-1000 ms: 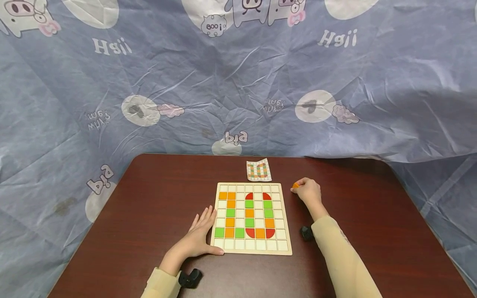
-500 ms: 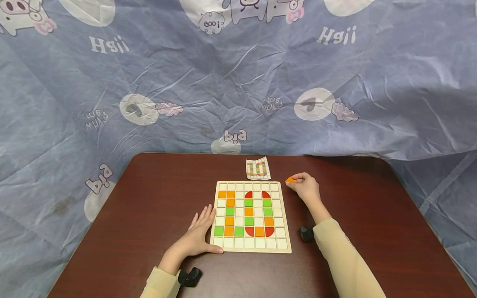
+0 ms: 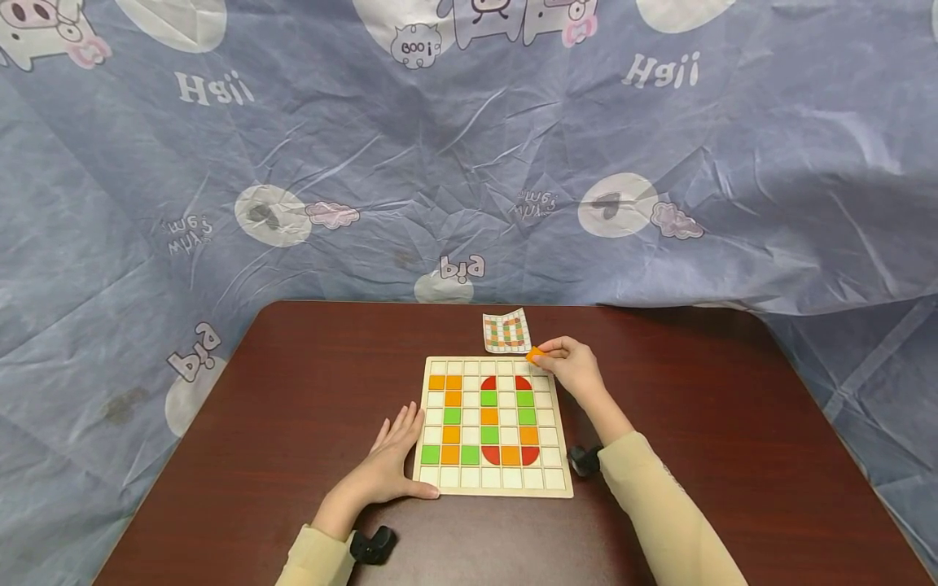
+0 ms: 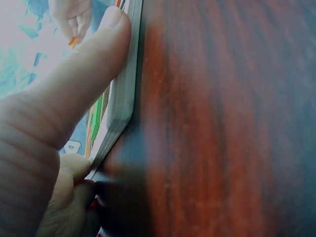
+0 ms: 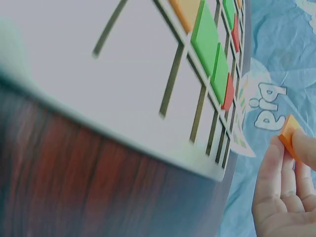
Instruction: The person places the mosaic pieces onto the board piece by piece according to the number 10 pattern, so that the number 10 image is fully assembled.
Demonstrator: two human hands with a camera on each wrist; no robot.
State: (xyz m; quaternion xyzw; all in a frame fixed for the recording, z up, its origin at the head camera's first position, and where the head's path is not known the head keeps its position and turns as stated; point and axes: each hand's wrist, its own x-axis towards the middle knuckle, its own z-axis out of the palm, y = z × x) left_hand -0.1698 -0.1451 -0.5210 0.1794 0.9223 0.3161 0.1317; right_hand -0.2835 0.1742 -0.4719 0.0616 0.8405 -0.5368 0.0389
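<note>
A pale wooden grid board lies on the dark table, with orange, green and red tiles set in several of its squares. My left hand rests along the board's left side, thumb on the front left corner and fingers straight by the edge. In the left wrist view the thumb lies over the board's rim. Between thumb and fingertips my right hand pinches an orange tile, which overlaps the board's far right corner in the head view. The right wrist view shows this orange tile held tilted above the board.
Just behind the board lies a small paper card printted with a coloured grid. A patterned blue cloth hangs behind the brown table. Each wrist wears a black camera, one near the board's right edge.
My right hand has carried the orange tile leftward from beside the board to over its far right corner. The left hand keeps its place at the board's left side.
</note>
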